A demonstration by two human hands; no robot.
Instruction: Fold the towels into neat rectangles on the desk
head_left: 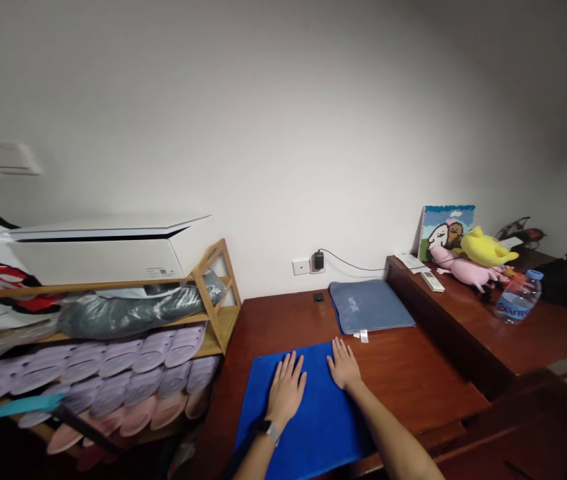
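A bright blue cloth (pixel 313 433) lies spread on the reddish-brown wooden table. My left hand (pixel 287 388) rests flat on its upper part, fingers stretched out, with a watch on the wrist. Near the cloth's upper right corner lies my right hand (pixel 344 365), palm down, fingers extended and holding nothing. Behind and to the right, a folded grey-blue cloth (pixel 370 307) with a white tag sits on the table near the wall.
On the left stands a wooden rack (pixel 226 320) with a white box (pixel 98 260) and lilac slippers (pixel 133 357). The raised surface at right holds a remote (pixel 432 281), plush toys (pixel 486 250) and a water bottle (pixel 519 299). A black plug (pixel 318 260) is in the wall.
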